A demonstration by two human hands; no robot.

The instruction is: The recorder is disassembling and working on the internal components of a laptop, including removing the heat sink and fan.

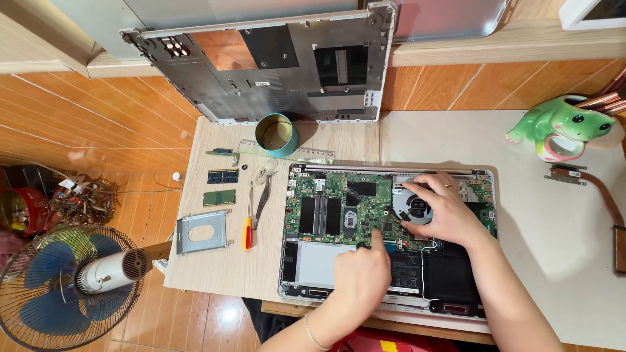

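An opened laptop (306, 261) lies on the table with its green circuit board (326, 195) exposed. My right hand (443, 212) rests over the round cooling fan (409, 207), fingers curled on its edges. My left hand (362, 277) presses its index finger onto the board just below the fan, near the black battery (450, 277). Neither hand holds a tool.
The laptop's removed bottom cover (274, 72) leans against the wall. A teal cup (276, 135), ruler (306, 153), pliers (262, 192), red-handled screwdriver (248, 228), two memory modules (222, 186), drive bracket (202, 231) lie left. A frog-shaped holder (564, 127), copper heat pipe (603, 195), floor fan (65, 287).
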